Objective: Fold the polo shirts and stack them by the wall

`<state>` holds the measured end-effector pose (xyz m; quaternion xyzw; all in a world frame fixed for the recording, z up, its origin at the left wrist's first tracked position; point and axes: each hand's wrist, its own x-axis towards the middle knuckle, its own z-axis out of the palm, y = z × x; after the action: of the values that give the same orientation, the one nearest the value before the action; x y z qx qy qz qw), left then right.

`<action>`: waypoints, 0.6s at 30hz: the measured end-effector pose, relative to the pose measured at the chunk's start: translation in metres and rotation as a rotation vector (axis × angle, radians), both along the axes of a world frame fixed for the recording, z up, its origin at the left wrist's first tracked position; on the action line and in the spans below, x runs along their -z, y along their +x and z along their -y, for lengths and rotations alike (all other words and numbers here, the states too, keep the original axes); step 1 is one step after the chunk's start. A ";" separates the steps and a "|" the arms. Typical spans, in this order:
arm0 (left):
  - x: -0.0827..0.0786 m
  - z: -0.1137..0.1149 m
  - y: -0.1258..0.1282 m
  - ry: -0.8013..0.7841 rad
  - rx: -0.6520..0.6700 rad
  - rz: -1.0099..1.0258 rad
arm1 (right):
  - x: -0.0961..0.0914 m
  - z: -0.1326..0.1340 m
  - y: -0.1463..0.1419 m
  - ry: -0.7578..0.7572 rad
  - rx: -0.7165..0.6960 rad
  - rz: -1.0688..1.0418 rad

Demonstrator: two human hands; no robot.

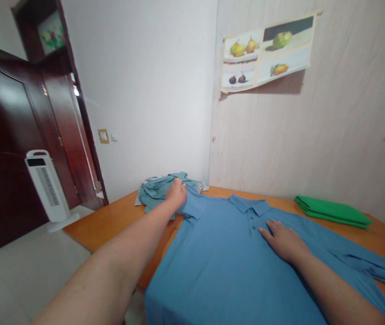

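Note:
A blue polo shirt (226, 262) lies spread face up on an orange wooden table (111, 221), collar toward the wall. My left hand (176, 193) reaches far out and is closed on the shirt's left sleeve at the table's back left. My right hand (282, 239) lies flat with fingers spread on the shirt's chest, just right of the button placket. The shirt's other sleeve (375, 266) stretches out to the right.
A crumpled teal garment (157, 189) lies in the back left corner of the table. A folded green cloth (331, 210) sits at the back right by the wall. A white tower fan (48, 189) stands on the floor near a dark wooden door (6, 144).

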<state>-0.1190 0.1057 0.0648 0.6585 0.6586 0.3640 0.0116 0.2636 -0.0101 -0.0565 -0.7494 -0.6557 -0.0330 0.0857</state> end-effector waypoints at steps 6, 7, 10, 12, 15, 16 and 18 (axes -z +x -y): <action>-0.011 0.006 0.036 -0.048 0.131 -0.069 | -0.002 0.002 -0.003 0.002 0.008 -0.009; -0.012 0.007 0.044 -0.054 0.160 -0.072 | -0.002 0.002 -0.003 0.002 0.007 -0.013; -0.011 0.011 0.068 -0.069 0.272 -0.051 | -0.001 0.000 -0.002 -0.001 0.006 -0.020; -0.010 0.015 0.082 -0.096 0.365 -0.016 | -0.001 0.000 -0.001 -0.005 0.006 -0.022; -0.008 0.018 0.091 -0.151 0.479 0.072 | -0.001 0.000 -0.002 -0.002 0.008 -0.029; -0.007 0.017 0.090 -0.164 0.497 0.098 | -0.001 0.000 -0.002 0.001 0.008 -0.033; -0.005 0.015 0.082 -0.186 0.510 0.128 | -0.003 0.001 -0.003 0.009 0.011 -0.038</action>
<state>-0.0368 0.0909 0.0693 0.7748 0.4999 0.3283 0.2049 0.2604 -0.0115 -0.0540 -0.7531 -0.6497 -0.0220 0.1012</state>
